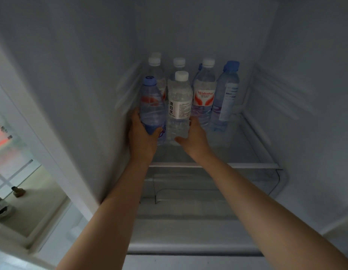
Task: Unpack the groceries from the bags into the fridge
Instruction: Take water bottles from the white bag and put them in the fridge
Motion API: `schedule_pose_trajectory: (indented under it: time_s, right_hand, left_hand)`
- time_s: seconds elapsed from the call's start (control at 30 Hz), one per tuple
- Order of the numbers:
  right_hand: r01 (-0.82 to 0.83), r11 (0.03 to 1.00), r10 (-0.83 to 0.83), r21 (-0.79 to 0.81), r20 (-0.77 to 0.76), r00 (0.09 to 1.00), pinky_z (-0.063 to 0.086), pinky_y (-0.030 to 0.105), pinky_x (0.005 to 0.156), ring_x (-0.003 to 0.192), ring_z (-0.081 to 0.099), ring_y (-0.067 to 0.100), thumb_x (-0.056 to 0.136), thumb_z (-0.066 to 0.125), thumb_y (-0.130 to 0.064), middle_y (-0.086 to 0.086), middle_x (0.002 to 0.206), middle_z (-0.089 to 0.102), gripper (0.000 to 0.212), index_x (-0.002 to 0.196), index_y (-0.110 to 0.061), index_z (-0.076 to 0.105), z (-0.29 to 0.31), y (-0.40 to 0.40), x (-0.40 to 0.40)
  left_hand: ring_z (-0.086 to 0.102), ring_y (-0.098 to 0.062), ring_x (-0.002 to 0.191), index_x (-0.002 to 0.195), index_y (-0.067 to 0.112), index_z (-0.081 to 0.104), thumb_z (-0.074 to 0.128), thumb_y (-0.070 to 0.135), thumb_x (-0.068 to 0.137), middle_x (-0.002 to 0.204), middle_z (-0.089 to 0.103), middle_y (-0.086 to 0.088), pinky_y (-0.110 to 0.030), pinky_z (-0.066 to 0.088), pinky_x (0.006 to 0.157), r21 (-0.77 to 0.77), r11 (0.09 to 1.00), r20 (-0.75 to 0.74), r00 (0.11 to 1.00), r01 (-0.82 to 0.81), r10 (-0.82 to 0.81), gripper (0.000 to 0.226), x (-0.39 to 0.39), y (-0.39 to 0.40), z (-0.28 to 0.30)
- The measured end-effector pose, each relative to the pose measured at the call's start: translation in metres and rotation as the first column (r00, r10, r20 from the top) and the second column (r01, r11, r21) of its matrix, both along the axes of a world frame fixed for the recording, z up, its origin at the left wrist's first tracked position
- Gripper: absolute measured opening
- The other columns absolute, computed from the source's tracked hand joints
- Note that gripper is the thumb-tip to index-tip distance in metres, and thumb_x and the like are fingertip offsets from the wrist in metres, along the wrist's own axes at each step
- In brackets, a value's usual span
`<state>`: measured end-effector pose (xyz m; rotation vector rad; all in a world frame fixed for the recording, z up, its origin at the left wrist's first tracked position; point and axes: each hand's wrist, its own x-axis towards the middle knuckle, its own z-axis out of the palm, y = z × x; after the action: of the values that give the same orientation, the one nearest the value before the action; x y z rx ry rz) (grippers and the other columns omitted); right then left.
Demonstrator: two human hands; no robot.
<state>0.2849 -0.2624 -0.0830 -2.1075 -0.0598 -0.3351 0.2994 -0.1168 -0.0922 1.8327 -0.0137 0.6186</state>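
Note:
Inside the fridge, my left hand (pixel 141 136) grips the lower part of a blue-capped water bottle (pixel 151 103) at the left of the glass shelf (pixel 247 145). Beside it, my right hand (pixel 194 136) grips the base of a white-capped bottle with a white label (pixel 179 106). Both bottles stand upright, close together. Behind them stand several more water bottles: a Wahaha bottle (pixel 205 90), a blue-capped one (pixel 226 94) at the right, and white-capped ones (pixel 179 64) at the back.
The fridge's left wall (pixel 81 94) runs close beside my left hand. A clear drawer (pixel 208 188) sits under the shelf. The right half of the shelf holds nothing. At the far left, floor and shoes (pixel 3 211) show past the fridge's edge.

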Motion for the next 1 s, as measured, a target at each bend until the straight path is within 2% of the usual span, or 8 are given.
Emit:
schedule_pose_trajectory:
  time_s: [0.07, 0.2, 0.3, 0.33, 0.43, 0.6, 0.8, 1.0]
  right_hand:
    - [0.020, 0.999, -0.020, -0.036, 0.000, 1.000, 0.040, 0.026, 0.095, 0.118, 0.051, 0.025, 0.081, 0.071, -0.008, 0.012, 0.131, 0.051, 0.060, 0.132, -0.006, 0.040, 0.002, -0.003, -0.010]
    - [0.065, 0.998, -0.065, -0.006, 0.037, 0.997, 0.037, 0.017, 0.086, 0.107, 0.051, 0.014, 0.087, 0.063, -0.010, 0.011, 0.126, 0.055, 0.045, 0.129, -0.004, 0.045, 0.006, -0.007, -0.042]
    - [0.098, 0.993, -0.103, 0.065, 0.082, 0.991, 0.046, 0.038, 0.099, 0.110, 0.056, 0.021, 0.086, 0.062, -0.007, 0.007, 0.118, 0.059, 0.040, 0.124, -0.005, 0.050, -0.003, -0.009, -0.076]
    - [0.100, 0.991, -0.108, 0.088, 0.092, 0.990, 0.047, 0.042, 0.098, 0.108, 0.058, 0.021, 0.085, 0.061, -0.006, 0.003, 0.113, 0.059, 0.037, 0.122, -0.006, 0.052, -0.007, -0.010, -0.090]
    - [0.145, 0.982, -0.160, 0.121, 0.126, 0.979, 0.050, 0.045, 0.093, 0.104, 0.062, 0.019, 0.081, 0.056, -0.017, -0.001, 0.109, 0.062, 0.038, 0.119, -0.013, 0.055, -0.020, -0.013, -0.140]
    - [0.248, 0.960, -0.262, 0.128, 0.107, 0.959, 0.050, 0.041, 0.095, 0.109, 0.061, 0.015, 0.084, 0.055, -0.020, 0.001, 0.113, 0.063, 0.037, 0.120, -0.013, 0.055, -0.053, -0.021, -0.229]
    - [0.405, 0.913, -0.404, 0.054, -0.026, 0.914, 0.048, 0.035, 0.099, 0.114, 0.056, 0.008, 0.092, 0.058, -0.012, -0.003, 0.120, 0.060, 0.034, 0.125, -0.013, 0.052, -0.105, -0.036, -0.346]
    - [0.597, 0.802, -0.589, 0.009, -0.155, 0.793, 0.051, 0.031, 0.096, 0.107, 0.060, 0.009, 0.091, 0.059, -0.015, -0.002, 0.116, 0.063, 0.031, 0.122, -0.012, 0.054, -0.160, -0.036, -0.458]
  left_hand:
    - [0.050, -0.018, 0.126, 0.148, 0.011, 0.031, 0.072, 0.004, 0.082, 0.142, 0.050, -0.005, -0.028, 0.043, 0.104, 0.034, 0.999, -0.008, 1.000, -0.030, 0.031, 0.078, -0.005, -0.001, -0.002]
    - [0.038, -0.022, 0.136, 0.149, 0.005, 0.026, 0.069, 0.001, 0.081, 0.150, 0.038, -0.012, -0.008, 0.025, 0.103, 0.062, 0.995, -0.016, 0.997, -0.078, 0.080, 0.080, -0.028, -0.004, -0.001]
    - [0.051, -0.027, 0.122, 0.136, 0.011, 0.046, 0.063, 0.004, 0.074, 0.134, 0.052, -0.014, -0.031, 0.040, 0.105, 0.120, 0.993, 0.032, 0.999, -0.012, 0.008, 0.064, -0.054, -0.004, -0.009]
    - [0.052, -0.027, 0.118, 0.132, 0.013, 0.050, 0.060, 0.003, 0.076, 0.131, 0.053, -0.012, -0.030, 0.040, 0.102, 0.152, 0.988, 0.008, 1.000, 0.006, -0.007, 0.059, -0.068, -0.006, -0.012]
    - [0.055, -0.026, 0.113, 0.125, 0.023, 0.054, 0.056, 0.006, 0.083, 0.127, 0.054, -0.003, -0.031, 0.043, 0.099, 0.191, 0.974, 0.000, 0.992, 0.121, -0.123, 0.045, -0.117, -0.013, -0.024]
    - [0.061, -0.017, 0.103, 0.113, 0.019, 0.061, 0.057, 0.005, 0.088, 0.105, 0.067, 0.010, -0.034, 0.049, 0.090, 0.213, 0.919, 0.008, 0.940, 0.332, -0.342, 0.029, -0.192, -0.026, -0.058]
    - [0.060, -0.007, 0.102, 0.115, 0.021, 0.060, 0.058, 0.013, 0.092, 0.101, 0.067, 0.016, -0.021, 0.047, 0.088, 0.285, 0.760, -0.165, 0.811, 0.585, -0.562, 0.025, -0.286, -0.042, -0.116]
    - [0.059, 0.001, 0.098, 0.114, 0.031, 0.059, 0.058, 0.017, 0.092, 0.100, 0.066, 0.015, -0.011, 0.045, 0.085, 0.268, 0.583, -0.377, 0.641, 0.767, -0.669, 0.026, -0.372, -0.062, -0.166]
